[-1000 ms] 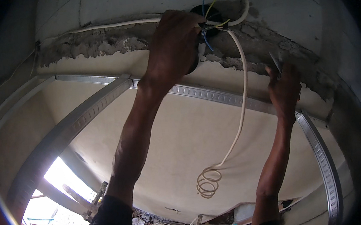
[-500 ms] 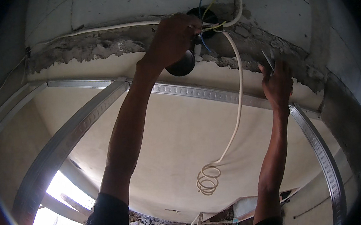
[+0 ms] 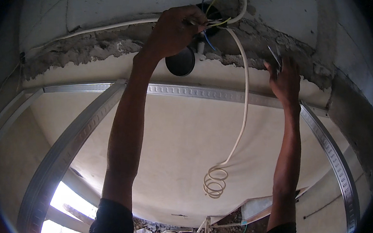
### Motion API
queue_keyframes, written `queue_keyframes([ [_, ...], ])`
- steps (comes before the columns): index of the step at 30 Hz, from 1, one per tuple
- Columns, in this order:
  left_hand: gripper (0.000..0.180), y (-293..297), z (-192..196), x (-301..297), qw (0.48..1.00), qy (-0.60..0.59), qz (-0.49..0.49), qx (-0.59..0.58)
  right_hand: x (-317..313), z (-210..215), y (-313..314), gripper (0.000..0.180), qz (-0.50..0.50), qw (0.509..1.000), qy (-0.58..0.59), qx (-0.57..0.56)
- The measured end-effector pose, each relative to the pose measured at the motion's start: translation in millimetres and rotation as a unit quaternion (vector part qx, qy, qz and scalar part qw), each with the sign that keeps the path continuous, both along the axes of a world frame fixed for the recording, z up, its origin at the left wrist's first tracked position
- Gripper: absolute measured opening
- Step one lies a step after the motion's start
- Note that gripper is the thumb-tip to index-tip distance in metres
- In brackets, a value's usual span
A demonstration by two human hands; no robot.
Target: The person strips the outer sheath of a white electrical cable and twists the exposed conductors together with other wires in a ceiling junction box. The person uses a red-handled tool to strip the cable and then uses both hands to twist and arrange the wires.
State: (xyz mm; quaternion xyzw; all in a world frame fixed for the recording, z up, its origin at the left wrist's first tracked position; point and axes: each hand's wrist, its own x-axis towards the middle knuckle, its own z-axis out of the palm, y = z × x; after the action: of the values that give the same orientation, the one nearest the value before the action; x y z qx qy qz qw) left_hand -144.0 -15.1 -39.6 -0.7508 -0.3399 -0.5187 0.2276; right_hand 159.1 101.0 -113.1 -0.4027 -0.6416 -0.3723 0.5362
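My left hand point(image 3: 176, 32) is raised to a round black junction box point(image 3: 219, 23) set in the wall. Its fingers are closed in a pinch on thin wires that come out of the box. Yellow-green wire point(image 3: 221, 23) and blue wire point(image 3: 208, 40) stick out beside the fingertips. Lower down hangs a round black lid point(image 3: 180, 62), just under my left wrist. Off to the right, my right hand point(image 3: 284, 83) is wrapped round a pair of scissors point(image 3: 274, 55); two slender metal blades point up, slightly apart, and the handles are hidden in the palm.
White cable point(image 3: 245, 73) droops from the box and ends in a loose coil point(image 3: 215, 181). Another white cable point(image 3: 111, 25) runs left along rough cement point(image 3: 91, 49). Metal framing channels point(image 3: 197, 91) cross below and slope down both sides. Rubble point(image 3: 144, 227) lies far below.
The view has shifted a little. My left hand stays at the wires, its fingers turned slightly so the pinch shows more. The right hand keeps its hold on the scissors.
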Motion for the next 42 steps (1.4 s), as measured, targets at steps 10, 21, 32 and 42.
queue_keyframes([
  [10, 0.024, -15.5, 6.7, -8.5, 0.996, 0.011, -0.003, 0.085, 8.0, 16.8, -11.2, 0.033, 0.071, 0.997, 0.0, -0.035],
  [21, 0.018, -32.9, 0.2, 4.8, 0.993, -0.088, 0.026, 0.075, -51.3, 65.1, -101.2, 0.027, 0.351, 0.912, 0.025, -0.212],
  [32, 0.015, -32.7, -32.2, 4.9, 0.982, -0.114, 0.125, 0.089, -90.3, 90.0, -127.9, 0.034, 0.32, 0.92, 0.025, -0.225],
  [42, 0.016, -0.8, -24.3, -21.5, 0.981, -0.013, 0.139, 0.138, -110.7, 83.4, -108.7, 0.029, 0.303, 0.947, -0.047, -0.098],
])
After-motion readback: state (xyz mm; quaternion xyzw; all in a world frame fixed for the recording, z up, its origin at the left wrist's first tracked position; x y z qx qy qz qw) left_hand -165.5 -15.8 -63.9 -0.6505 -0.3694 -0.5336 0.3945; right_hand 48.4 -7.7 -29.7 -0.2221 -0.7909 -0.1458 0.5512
